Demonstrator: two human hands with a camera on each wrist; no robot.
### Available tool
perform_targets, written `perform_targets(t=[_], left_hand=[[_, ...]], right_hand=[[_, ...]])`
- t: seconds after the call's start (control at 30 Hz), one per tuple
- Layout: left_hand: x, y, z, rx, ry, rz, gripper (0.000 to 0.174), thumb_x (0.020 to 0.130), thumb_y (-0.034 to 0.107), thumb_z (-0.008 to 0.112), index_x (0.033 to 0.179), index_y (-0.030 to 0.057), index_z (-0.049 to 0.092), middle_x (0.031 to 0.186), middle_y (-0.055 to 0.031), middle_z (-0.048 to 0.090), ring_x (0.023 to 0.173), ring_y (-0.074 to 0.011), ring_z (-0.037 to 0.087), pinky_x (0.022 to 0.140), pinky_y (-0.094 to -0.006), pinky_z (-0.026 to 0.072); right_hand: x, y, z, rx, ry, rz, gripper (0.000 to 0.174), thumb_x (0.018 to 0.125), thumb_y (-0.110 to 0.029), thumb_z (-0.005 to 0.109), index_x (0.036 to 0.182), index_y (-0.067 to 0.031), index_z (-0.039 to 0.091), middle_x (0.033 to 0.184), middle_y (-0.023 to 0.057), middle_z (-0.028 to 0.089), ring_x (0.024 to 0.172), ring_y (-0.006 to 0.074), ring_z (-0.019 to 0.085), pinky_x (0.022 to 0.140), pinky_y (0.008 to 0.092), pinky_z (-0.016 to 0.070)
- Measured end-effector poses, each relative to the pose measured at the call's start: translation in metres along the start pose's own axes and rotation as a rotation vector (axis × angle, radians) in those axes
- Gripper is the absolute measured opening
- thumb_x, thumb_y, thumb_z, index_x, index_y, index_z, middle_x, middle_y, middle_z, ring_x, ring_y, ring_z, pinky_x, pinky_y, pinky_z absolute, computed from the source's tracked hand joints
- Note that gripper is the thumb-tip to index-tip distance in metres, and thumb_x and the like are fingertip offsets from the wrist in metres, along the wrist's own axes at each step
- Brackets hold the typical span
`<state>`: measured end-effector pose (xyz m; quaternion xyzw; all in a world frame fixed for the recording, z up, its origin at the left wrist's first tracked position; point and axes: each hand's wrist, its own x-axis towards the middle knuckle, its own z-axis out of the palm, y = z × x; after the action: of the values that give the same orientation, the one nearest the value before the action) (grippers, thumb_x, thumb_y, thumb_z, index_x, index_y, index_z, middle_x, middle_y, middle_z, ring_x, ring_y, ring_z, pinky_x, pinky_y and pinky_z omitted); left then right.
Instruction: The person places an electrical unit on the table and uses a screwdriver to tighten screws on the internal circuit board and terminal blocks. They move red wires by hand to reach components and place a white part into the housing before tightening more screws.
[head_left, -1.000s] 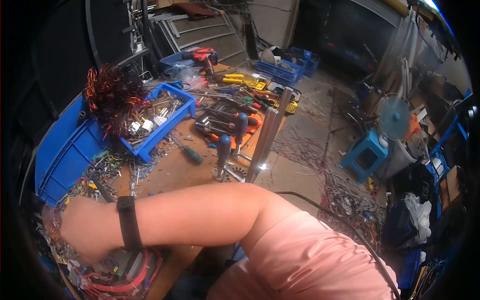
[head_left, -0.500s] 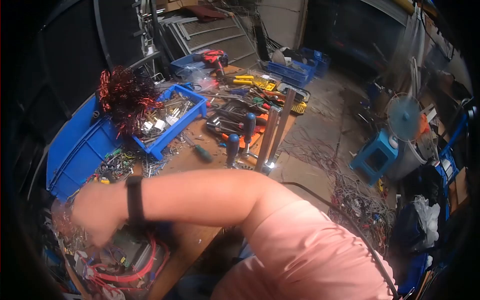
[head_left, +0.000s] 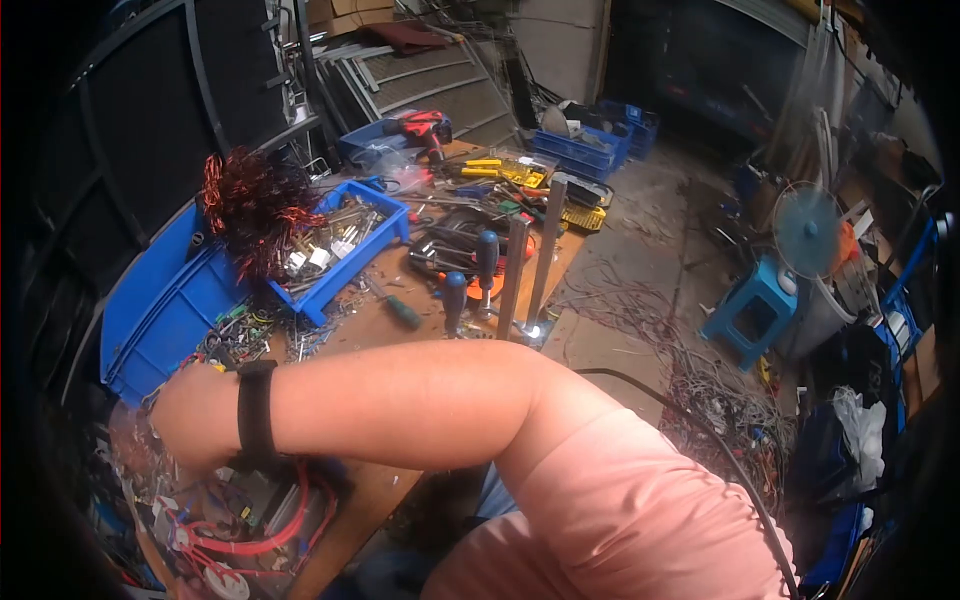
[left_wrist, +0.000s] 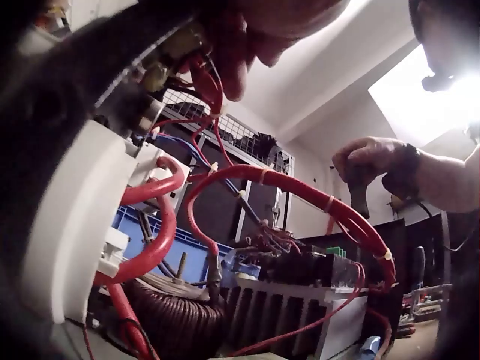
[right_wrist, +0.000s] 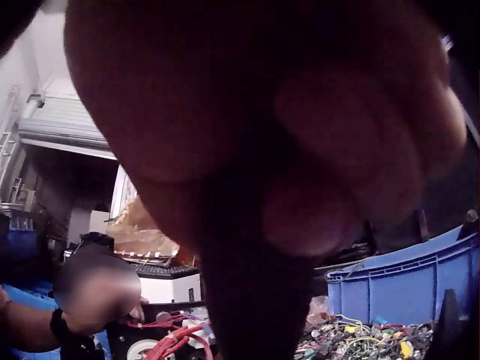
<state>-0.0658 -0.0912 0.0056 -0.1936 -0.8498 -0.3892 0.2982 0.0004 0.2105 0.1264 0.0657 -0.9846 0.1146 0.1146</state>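
Note:
My right arm reaches across the bench to the far left, ending in a fist, my right hand (head_left: pixel 198 412). Seen in the left wrist view, that fist grips a dark handle-like piece (left_wrist: pixel 358 196) that hangs below it; the right wrist view shows it too, large and in shadow. My left hand (left_wrist: pixel 274 30) has its fingers beside thin red wires (left_wrist: pixel 207 84) at the top of the left wrist view; its grip cannot be made out. Below it sits an electrical unit with thick red cables (left_wrist: pixel 296 189), a wound coil (left_wrist: pixel 176 319) and a finned heat sink (left_wrist: pixel 274 311).
Wire scraps (head_left: pixel 240 335) lie beside a tilted blue bin (head_left: pixel 175 315). A blue crate (head_left: pixel 345 268) of metal parts carries tangled copper-coloured wire (head_left: pixel 255 215). Screwdriver (head_left: pixel 400 310), upright clamp handles (head_left: pixel 487 255) and metal bars (head_left: pixel 514 275) stand or lie on the bench.
My right hand, blurred in the earlier frames, now shows more sharply and slightly higher and further right. A dark tool seen past the wrist one second ago no longer shows there. The head view has shifted.

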Motion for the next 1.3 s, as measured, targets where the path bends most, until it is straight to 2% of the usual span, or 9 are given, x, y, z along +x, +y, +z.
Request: perform_targets(t=[0.17,0.33,0.43,0.5,0.63,0.87,1.0,1.07,1.3], left_hand=[[0.000,0.007,-0.007,0.126,-0.057,-0.073,0.032,0.097,0.032,0.052,0.105,0.0065,0.070,0.095,-0.0085,0.071,0.082,-0.0236,0.067,0.070,-0.0296,0.0510],[0.001,-0.033,0.011,-0.191,0.020,0.028,0.034,0.097,0.032,0.053,0.104,0.0037,0.070,0.091,-0.0086,0.071,0.079,-0.0215,0.067,0.069,-0.0290,0.0511],[0.002,-0.038,0.005,-0.056,-0.017,-0.189,0.033,0.099,0.025,0.049,0.115,-0.0013,0.062,0.096,-0.0107,0.068,0.085,-0.0169,0.064,0.078,-0.0304,0.0511],[0.000,-0.044,0.010,-0.044,0.055,-0.099,0.027,0.097,0.019,0.053,0.109,-0.0017,0.066,0.091,-0.0094,0.070,0.081,-0.0162,0.066,0.075,-0.0293,0.0519],[0.003,-0.030,0.010,-0.212,0.016,-0.044,0.018,0.093,0.002,0.055,0.105,-0.0075,0.064,0.084,-0.0097,0.067,0.079,-0.0125,0.063,0.072,-0.0259,0.0529],[0.002,-0.033,0.006,0.110,0.024,-0.098,0.026,0.098,0.021,0.050,0.110,0.0037,0.065,0.088,-0.0047,0.068,0.083,-0.0158,0.063,0.075,-0.0277,0.0488],[0.009,-0.071,0.011,-0.280,-0.149,-0.300,0.034,0.102,0.025,0.043,0.121,0.0002,0.056,0.098,-0.0080,0.064,0.090,-0.0159,0.060,0.078,-0.0257,0.0487],[0.002,-0.032,0.010,-0.131,0.012,0.081,0.034,0.097,0.031,0.053,0.102,0.0018,0.070,0.090,-0.0089,0.071,0.079,-0.0208,0.066,0.069,-0.0294,0.0509],[0.010,-0.061,0.017,-0.315,-0.142,-0.182,0.030,0.099,0.024,0.049,0.112,-0.0002,0.061,0.098,-0.0086,0.066,0.086,-0.0166,0.062,0.076,-0.0261,0.0486]], right_hand=[[0.013,0.022,-0.007,0.028,-0.196,-0.338,0.029,0.072,-0.022,0.067,0.095,-0.0057,0.070,0.093,0.0134,0.069,0.090,0.0336,0.065,0.078,0.0420,0.0506],[-0.010,0.006,-0.029,0.020,-0.234,-0.086,0.035,0.076,-0.031,0.070,0.098,-0.0045,0.070,0.095,0.0149,0.069,0.094,0.0335,0.065,0.081,0.0421,0.0502],[-0.019,-0.007,-0.037,0.004,-0.152,0.073,0.047,0.081,-0.047,0.063,0.092,-0.0011,0.071,0.091,0.0171,0.069,0.089,0.0348,0.066,0.077,0.0431,0.0515],[-0.009,0.001,-0.022,-0.137,-0.082,-0.152,0.035,0.081,-0.036,0.061,0.087,-0.0020,0.070,0.087,0.0194,0.067,0.082,0.0365,0.065,0.072,0.0448,0.0519],[-0.011,0.002,-0.032,0.153,-0.265,-0.073,0.032,0.072,-0.016,0.065,0.097,0.0038,0.061,0.086,0.0236,0.065,0.086,0.0366,0.064,0.075,0.0422,0.0504],[-0.017,-0.009,-0.019,-0.035,-0.068,0.009,0.029,0.076,-0.025,0.066,0.090,0.0005,0.067,0.084,0.0216,0.067,0.085,0.0380,0.065,0.074,0.0441,0.0523],[-0.023,-0.012,-0.003,0.024,0.071,-0.091,0.025,0.068,-0.023,0.071,0.086,-0.0056,0.070,0.087,0.0168,0.069,0.084,0.0345,0.067,0.069,0.0424,0.0530],[-0.024,-0.022,-0.005,-0.134,0.027,-0.146,0.032,0.069,-0.031,0.072,0.084,-0.0028,0.070,0.088,0.0145,0.069,0.082,0.0324,0.067,0.068,0.0407,0.0529],[-0.027,-0.020,-0.011,-0.078,-0.017,0.002,0.018,0.074,-0.023,0.067,0.082,-0.0081,0.072,0.080,0.0109,0.069,0.077,0.0274,0.068,0.066,0.0400,0.0532]])
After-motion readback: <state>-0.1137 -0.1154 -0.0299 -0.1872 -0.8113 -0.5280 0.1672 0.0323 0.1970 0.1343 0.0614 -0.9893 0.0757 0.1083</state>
